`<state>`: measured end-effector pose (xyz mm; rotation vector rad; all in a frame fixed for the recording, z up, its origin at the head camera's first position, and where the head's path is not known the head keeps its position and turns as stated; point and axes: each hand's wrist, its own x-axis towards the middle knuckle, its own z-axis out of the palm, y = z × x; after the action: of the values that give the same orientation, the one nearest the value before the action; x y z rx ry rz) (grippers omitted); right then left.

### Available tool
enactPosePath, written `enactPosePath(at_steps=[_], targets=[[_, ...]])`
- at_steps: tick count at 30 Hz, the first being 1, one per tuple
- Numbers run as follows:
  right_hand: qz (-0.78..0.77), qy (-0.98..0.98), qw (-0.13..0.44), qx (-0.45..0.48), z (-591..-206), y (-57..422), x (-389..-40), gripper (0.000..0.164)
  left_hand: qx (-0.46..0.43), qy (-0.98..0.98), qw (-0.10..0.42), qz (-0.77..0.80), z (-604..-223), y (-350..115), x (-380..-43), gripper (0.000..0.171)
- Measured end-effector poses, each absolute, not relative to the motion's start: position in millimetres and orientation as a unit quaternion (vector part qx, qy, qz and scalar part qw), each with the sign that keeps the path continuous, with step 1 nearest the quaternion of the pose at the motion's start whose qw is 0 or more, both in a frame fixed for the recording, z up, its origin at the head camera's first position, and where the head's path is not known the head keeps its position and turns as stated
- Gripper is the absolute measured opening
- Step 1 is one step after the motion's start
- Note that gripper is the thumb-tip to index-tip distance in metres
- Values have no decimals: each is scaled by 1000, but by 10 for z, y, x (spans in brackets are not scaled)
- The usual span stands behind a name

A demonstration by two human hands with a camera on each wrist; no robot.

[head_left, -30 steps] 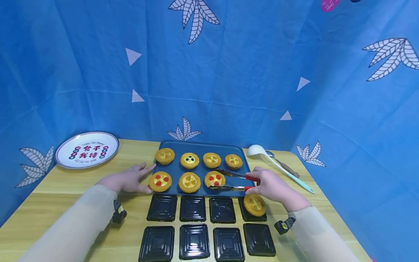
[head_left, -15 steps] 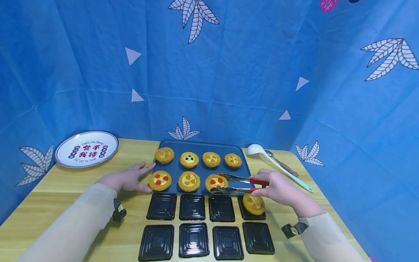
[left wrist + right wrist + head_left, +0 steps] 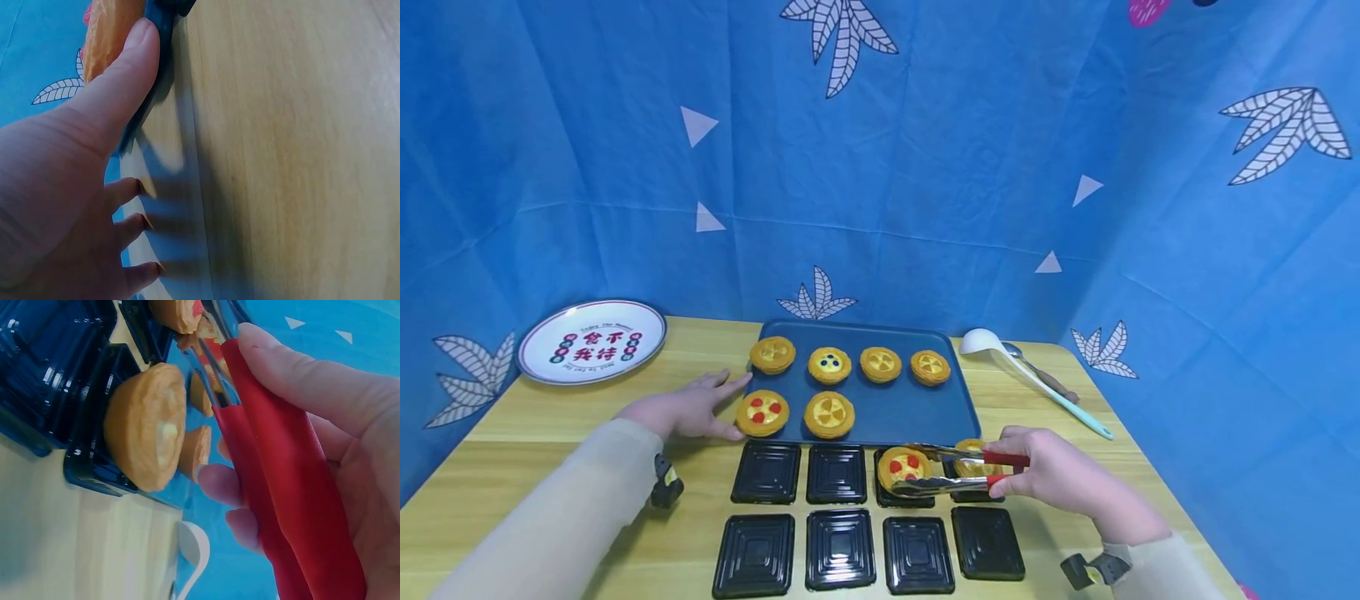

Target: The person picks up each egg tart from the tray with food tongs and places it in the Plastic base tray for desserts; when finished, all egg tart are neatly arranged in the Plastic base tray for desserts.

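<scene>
My right hand (image 3: pixel 1051 468) grips red-handled tongs (image 3: pixel 275 462) between thumb and fingers. The metal arms of the tongs straddle a tart with red toppings (image 3: pixel 898 468), which is over a square black plastic tray in the row nearest the baking sheet. Just right of it, a plainer tart (image 3: pixel 147 428) sits in another small black tray (image 3: pixel 94 437). My left hand (image 3: pixel 688 410) lies at the left side of the dark blue baking sheet (image 3: pixel 917 415), fingers spread. In the left wrist view its thumb (image 3: pixel 134 59) rests along the sheet's edge, beside a tart (image 3: pixel 112 34).
Several tarts, one with blue dots (image 3: pixel 829 364), stand on the baking sheet. Two rows of black trays (image 3: pixel 839 550) line its near side. A white plate (image 3: pixel 593 342) stands back left. A white ladle (image 3: pixel 988 343) and another spoon (image 3: pixel 1051 382) lie right. Blue cloth surrounds the table.
The tongs have carried the red-topped tart off the baking sheet, toward me, to the black tray in front. My right hand moved the same way and slightly right. The left hand stayed.
</scene>
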<state>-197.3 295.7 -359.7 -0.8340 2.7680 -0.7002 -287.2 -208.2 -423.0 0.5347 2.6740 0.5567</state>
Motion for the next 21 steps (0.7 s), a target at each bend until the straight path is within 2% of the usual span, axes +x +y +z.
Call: enactPosePath(at_steps=[6, 12, 21], targets=[[-237, 936, 63, -254, -3610, 2900, -1983, 57, 187, 946, 178, 197, -4245, -2127, -2871, 105], [-215, 949, 34, -227, -3554, 2606, -2100, 70, 188, 948, 173, 190, -4248, -2148, -2858, 105], [-133, 963, 28, -234, -3600, 2082, -2318, 70, 191, 949, 172, 184, -4244, -2111, -2838, 104]])
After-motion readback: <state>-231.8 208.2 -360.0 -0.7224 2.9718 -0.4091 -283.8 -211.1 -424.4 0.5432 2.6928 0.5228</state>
